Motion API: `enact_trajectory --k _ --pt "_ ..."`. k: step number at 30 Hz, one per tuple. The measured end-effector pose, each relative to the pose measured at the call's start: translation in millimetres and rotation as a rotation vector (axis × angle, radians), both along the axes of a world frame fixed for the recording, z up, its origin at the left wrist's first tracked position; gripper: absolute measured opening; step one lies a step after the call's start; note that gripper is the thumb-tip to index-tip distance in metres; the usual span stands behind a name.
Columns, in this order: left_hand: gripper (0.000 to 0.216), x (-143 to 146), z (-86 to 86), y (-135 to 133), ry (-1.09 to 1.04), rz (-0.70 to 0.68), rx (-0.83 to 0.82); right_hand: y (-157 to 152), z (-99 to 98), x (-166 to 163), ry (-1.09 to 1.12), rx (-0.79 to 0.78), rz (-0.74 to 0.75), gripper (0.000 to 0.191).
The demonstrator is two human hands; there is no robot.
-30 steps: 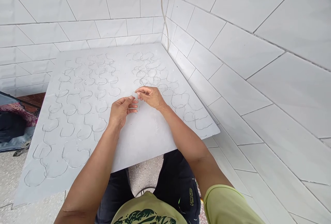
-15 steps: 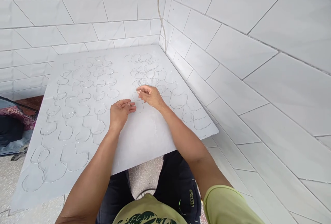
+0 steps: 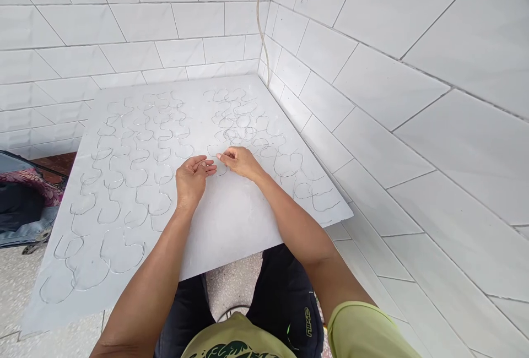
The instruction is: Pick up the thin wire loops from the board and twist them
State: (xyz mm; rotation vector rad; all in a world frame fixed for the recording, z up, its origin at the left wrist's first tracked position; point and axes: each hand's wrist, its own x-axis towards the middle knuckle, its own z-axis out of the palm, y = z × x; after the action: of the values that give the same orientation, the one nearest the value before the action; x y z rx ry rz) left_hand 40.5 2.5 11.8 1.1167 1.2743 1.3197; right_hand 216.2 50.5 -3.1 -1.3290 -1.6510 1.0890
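Observation:
A thin bent wire (image 3: 226,170) curves between my two hands, just above a large pale board. My right hand (image 3: 241,162) pinches it between thumb and fingertips. On the other side, my left hand (image 3: 193,180) has its thumb pressed towards its fingers, and the wire's end runs to them. The fingertips of both hands are close but apart. Part of the wire is hidden by the fingers. Many similar S-shaped wires (image 3: 111,214) lie in rows on the board's left, and more curved wires (image 3: 243,121) lie tangled together on its right.
The pale board (image 3: 223,231) rests above my knees and reaches into the corner of white tiled walls (image 3: 363,99). A thin cable (image 3: 259,16) hangs down the corner. At the left, a dark bag-like bundle (image 3: 20,204) stands by the board on a speckled floor (image 3: 16,275).
My right hand has come down slightly and nearer to my left hand, its pinch still on the wire. My left hand has barely moved. The view has shifted a little.

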Motion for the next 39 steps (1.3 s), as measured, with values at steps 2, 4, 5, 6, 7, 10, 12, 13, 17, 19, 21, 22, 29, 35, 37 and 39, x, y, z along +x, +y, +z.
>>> enact_trajectory --k 2,4,5,6,7,10,12,13,17,19,21,22,29,35,37,39 --pt "0.021 1 -0.8 1 -0.008 -0.013 -0.011 -1 1.1 -1 0.051 -0.028 0.05 0.034" --pt "0.027 1 -1.8 1 -0.01 -0.009 -0.038 -2 2.4 -2 0.113 -0.024 0.059 0.03" --pt "0.03 1 -2.0 1 -0.015 -0.003 -0.053 -2 2.8 -4 0.135 -0.011 0.047 0.029" --pt "0.032 1 -1.9 1 -0.025 0.003 -0.066 -3 2.9 -5 0.149 0.006 0.029 0.028" --pt "0.034 1 -1.4 0 -0.04 0.009 -0.075 -3 2.7 -6 0.157 0.023 0.011 0.028" --pt "0.039 1 2.4 -2 -0.078 0.024 -0.106 -4 1.0 -11 0.163 0.066 -0.031 0.027" --pt "0.036 2 5.5 -3 -0.063 0.018 -0.144 -4 -0.4 -13 0.168 0.091 -0.062 0.028" --pt "0.032 2 6.9 -4 -0.044 0.006 -0.165 -3 -1.2 -15 0.171 0.103 -0.082 0.028" --pt "0.019 6 9.5 -8 0.068 -0.04 -0.19 -4 -4.6 -19 0.162 0.144 -0.165 0.028" --pt "0.016 8 9.0 -9 0.114 -0.043 -0.179 -4 -6.2 -21 0.145 0.16 -0.188 0.028" --pt "0.016 10 7.6 -10 0.139 -0.054 -0.183 -4 -7.2 -23 0.131 0.17 -0.19 0.027" --pt "0.016 10 6.8 -10 0.143 -0.064 -0.19 -4 -7.4 -23 0.126 0.172 -0.188 0.027" --pt "0.014 8 4.7 -9 0.134 -0.084 -0.213 -5 -3.2 -18 0.093 0.131 -0.114 0.025" --pt "0.018 2 8.3 -5 0.139 0.002 -0.189 -5 -3.4 -16 0.128 0.134 -0.06 0.031" --pt "0.019 1 8.1 -4 0.154 0.024 -0.179 -6 -3.2 -15 0.167 0.1 -0.06 0.037" --pt "0.021 0 7.2 -3 0.19 0.038 -0.163 -7 -2.0 -14 0.179 0.073 -0.058 0.04"
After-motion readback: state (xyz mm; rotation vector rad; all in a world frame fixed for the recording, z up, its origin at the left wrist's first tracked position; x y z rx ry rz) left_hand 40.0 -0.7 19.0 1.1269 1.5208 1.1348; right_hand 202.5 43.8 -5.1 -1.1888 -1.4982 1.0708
